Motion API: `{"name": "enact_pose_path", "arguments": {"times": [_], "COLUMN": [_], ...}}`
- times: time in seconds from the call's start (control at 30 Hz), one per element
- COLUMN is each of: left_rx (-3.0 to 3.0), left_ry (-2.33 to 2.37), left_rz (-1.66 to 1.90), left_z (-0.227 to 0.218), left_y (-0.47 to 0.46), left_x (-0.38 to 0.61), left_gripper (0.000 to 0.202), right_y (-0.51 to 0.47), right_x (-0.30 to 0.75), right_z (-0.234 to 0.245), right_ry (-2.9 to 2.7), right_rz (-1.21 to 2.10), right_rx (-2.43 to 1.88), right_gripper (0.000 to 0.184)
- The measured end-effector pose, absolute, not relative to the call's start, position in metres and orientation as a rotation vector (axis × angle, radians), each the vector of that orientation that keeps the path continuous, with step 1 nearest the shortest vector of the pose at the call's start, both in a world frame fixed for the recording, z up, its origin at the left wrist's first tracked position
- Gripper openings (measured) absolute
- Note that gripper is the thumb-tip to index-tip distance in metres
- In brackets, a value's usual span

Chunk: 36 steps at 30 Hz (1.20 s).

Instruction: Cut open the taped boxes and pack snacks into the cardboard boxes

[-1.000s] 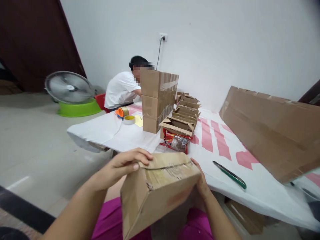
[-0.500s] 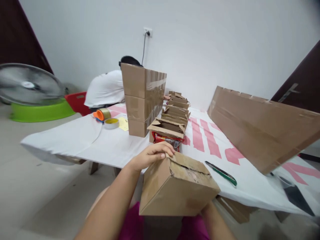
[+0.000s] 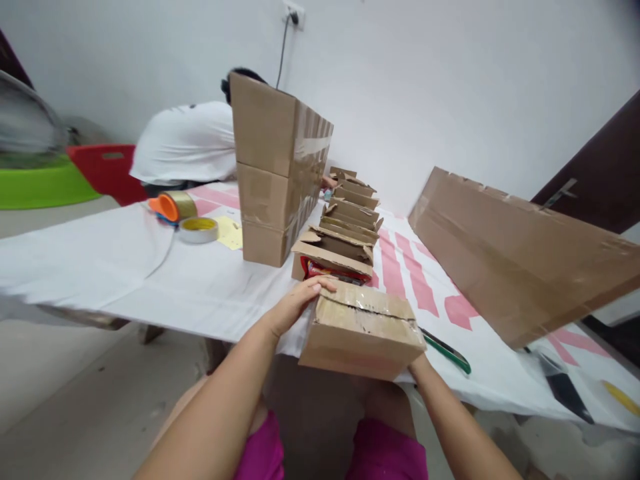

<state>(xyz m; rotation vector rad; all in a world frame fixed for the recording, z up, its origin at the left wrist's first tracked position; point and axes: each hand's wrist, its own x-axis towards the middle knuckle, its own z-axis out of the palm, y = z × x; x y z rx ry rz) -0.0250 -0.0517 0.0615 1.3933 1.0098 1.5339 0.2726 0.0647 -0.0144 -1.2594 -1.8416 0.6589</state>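
A brown cardboard box [image 3: 367, 337] is held between my two hands at the table's front edge, its top flaps meeting in a ragged seam under clear tape. My left hand [image 3: 304, 298] grips its upper left corner, thumb and fingers over the edge. At the lower right corner, my right hand [image 3: 416, 365] holds the box from beneath, its fingers hidden. Just beyond stands an open carton [image 3: 333, 252] with a red packet [image 3: 330, 270] against its near side. A green utility knife [image 3: 447, 351] lies right of the held box, partly behind it.
Stacked cartons [image 3: 263, 173] stand left of a row of open boxes [image 3: 350, 212]. Tape rolls [image 3: 199, 230] lie at left on the white-covered table [image 3: 200, 287]. A large cardboard piece [image 3: 505, 253] stands at right. Someone in a white shirt [image 3: 187, 143] bends behind the stack.
The held box has moved forward and up, away from my lap toward the table, and both hands have gone with it. The view has shifted too.
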Motion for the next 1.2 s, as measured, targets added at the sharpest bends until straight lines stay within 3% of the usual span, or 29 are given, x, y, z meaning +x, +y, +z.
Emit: {"name": "enact_pose_path", "arguments": {"times": [0.37,0.8,1.0,1.2], "left_rx": [1.228,1.013,1.027,1.134], "left_ry": [1.077,0.884,0.961,1.254], "left_rz": [1.602,1.671,1.751,1.929], "left_z": [0.057,0.062,0.062,0.071], "left_y": [-0.048,-0.042,-0.039,-0.047], "left_x": [-0.006,-0.005,-0.008,-0.018], "left_gripper": [0.027,0.044,0.043,0.036], "right_y": [0.077,0.093,0.096,0.032], "right_x": [0.371,0.400,0.378,0.305], "right_z": [0.009,-0.003,0.057,0.146], "right_ry": [-2.171,-2.265,-2.172,-2.353], "right_rz": [0.257,0.027,-0.111,-0.324], "right_rx": [-1.359,-1.528,-1.394,-0.781], "right_gripper": [0.033,0.037,0.043,0.035]}}
